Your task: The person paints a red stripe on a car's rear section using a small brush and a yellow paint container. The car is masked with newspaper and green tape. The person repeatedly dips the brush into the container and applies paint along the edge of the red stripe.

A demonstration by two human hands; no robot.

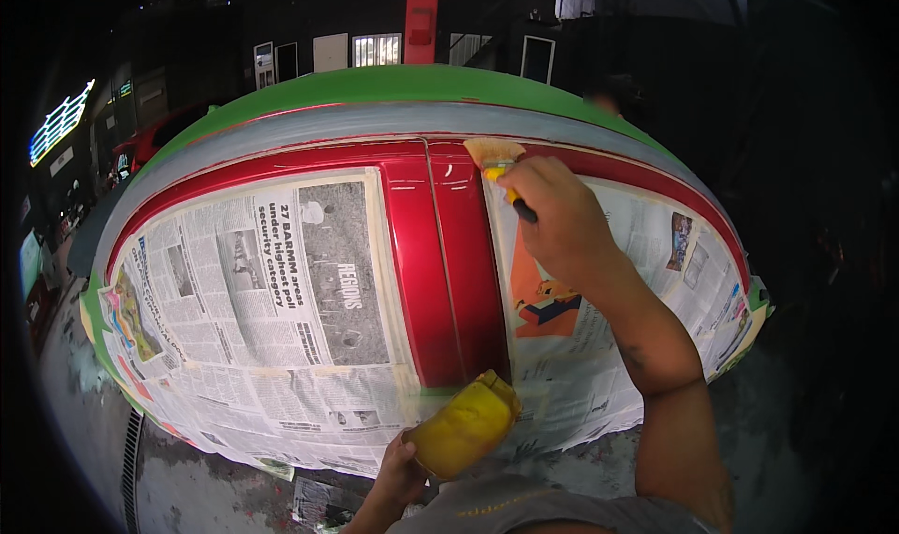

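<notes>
My right hand [552, 211] grips a paintbrush [496, 160] with pale bristles and a yellow and black handle; the bristles lie at the upper red trim beside the center pillar. My left hand [401, 468] holds a worn yellow container [464, 422], its inside hidden, below the pillar. The car's glossy red pillar [417, 253] has a narrow vertical gap. Newspaper masking [253, 328] and pale tape cover the windows on both sides. Above the trim run a dull gray band [356, 118] and a green roof [337, 85].
A red vertical column [421, 19] rises behind the car. Another red vehicle [131, 155] stands at the back left, near a bright patterned light [61, 122]. A drain grate [131, 450] runs along the stained floor [75, 412] at lower left. Doors line the dark back wall.
</notes>
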